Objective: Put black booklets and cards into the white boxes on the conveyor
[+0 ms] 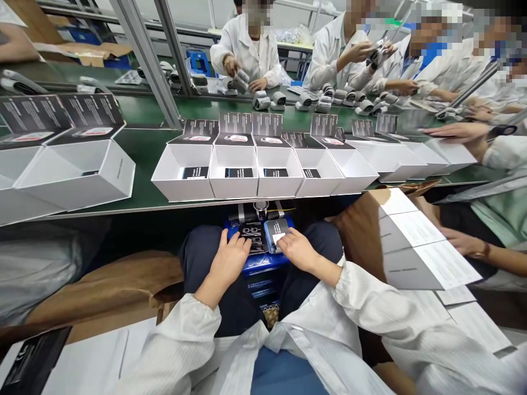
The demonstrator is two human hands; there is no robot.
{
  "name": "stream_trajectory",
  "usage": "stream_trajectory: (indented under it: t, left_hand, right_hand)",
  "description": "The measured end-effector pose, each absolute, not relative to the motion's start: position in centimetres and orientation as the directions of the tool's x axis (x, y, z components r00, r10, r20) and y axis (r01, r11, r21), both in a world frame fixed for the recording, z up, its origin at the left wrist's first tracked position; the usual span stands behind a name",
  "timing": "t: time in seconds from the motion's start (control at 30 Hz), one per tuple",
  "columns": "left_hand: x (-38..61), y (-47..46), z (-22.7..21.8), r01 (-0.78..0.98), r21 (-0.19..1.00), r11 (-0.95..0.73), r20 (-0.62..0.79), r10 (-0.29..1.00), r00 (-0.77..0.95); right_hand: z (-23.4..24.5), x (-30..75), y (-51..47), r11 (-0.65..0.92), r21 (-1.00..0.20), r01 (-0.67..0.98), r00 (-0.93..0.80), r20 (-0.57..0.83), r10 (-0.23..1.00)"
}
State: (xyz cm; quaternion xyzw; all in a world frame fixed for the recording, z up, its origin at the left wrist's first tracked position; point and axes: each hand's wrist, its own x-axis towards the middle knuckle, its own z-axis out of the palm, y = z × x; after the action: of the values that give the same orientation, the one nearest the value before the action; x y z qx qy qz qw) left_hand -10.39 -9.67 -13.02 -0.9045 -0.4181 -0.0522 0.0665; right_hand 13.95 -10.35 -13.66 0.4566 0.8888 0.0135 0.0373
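My left hand rests with spread fingers at the left edge of a stack of black printed leaflets with white line drawings. My right hand lies at the right edge of a dark grey and blue booklet stack, its fingers apart and touching the white patch on the top one. Both stacks sit on a blue plastic stool between my knees. Above them, along the bench edge, stands a row of white boxes with raised black printed lids. Several hold a black booklet inside.
The green bench crosses in front, with a metal post rising from it. Opposite, co-workers in white coats handle grey devices. More white boxes stand left. At right, a person's hand holds flat white box pieces beside brown cardboard.
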Motion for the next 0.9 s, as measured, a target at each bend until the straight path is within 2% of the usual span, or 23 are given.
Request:
stream_trajectory:
  t: [0.1,0.2,0.27,0.33,0.43,0.5,0.57,0.67,0.7,0.77,0.83,0.9]
  left_hand:
    - [-10.8,-10.1,-12.5,0.733,-0.014,-0.68,0.321,0.691,0.648]
    - [-10.6,-10.8,-11.3,0.645,0.011,-0.764,0.471,0.573,0.671]
    - [-9.8,-11.3,-10.0,0.591,0.018,-0.807,0.54,0.505,0.673]
    - [-8.1,-11.4,-8.4,0.536,0.049,-0.843,0.607,0.451,0.654]
    - [-4.9,-11.0,-5.6,0.449,0.119,-0.886,0.731,0.384,0.564]
    - [-3.4,-10.1,-3.7,0.432,0.126,-0.893,0.806,0.346,0.48]
    - [-3.4,-8.6,-2.0,0.493,0.102,-0.864,0.846,0.336,0.413]
    - [-6.8,-5.6,-0.1,0.678,0.056,-0.733,0.85,0.391,0.352]
    - [-8.5,-4.5,0.2,0.742,0.051,-0.669,0.839,0.431,0.331]
    - [-12.2,-2.4,0.5,0.855,0.083,-0.512,0.79,0.557,0.257]
    - [-15.1,-0.8,0.4,0.92,0.115,-0.374,0.71,0.679,0.187]
    - [-16.7,0.0,0.0,0.952,0.072,-0.297,0.625,0.757,0.189]
  right_hand:
    - [-12.7,14.5,-9.5,0.518,-0.037,0.855,-0.519,-0.071,0.852]
    - [-11.5,15.4,-9.1,0.451,-0.258,0.854,-0.479,-0.055,0.876]
    - [-10.1,15.8,-9.7,0.393,-0.399,0.828,-0.423,0.014,0.906]
    - [-7.9,15.8,-11.1,0.403,-0.442,0.802,-0.382,0.141,0.914]
    - [-3.9,15.5,-13.1,0.554,-0.344,0.758,-0.449,0.343,0.826]
    - [-1.1,16.2,-13.1,0.63,-0.199,0.751,-0.498,0.456,0.737]
    - [1.6,18.4,-11.6,0.603,-0.058,0.795,-0.465,0.58,0.669]
    - [3.8,24.1,-7.4,0.418,0.016,0.908,-0.301,0.719,0.627]
    - [4.0,26.3,-6.0,0.365,0.01,0.931,-0.262,0.713,0.651]
    - [3.3,30.3,-3.7,0.319,-0.023,0.947,-0.244,0.595,0.766]
    - [2.2,33.3,-2.5,0.301,-0.121,0.946,-0.211,0.476,0.854]
    - [1.1,35.1,-2.1,0.176,-0.294,0.939,-0.014,0.479,0.878]
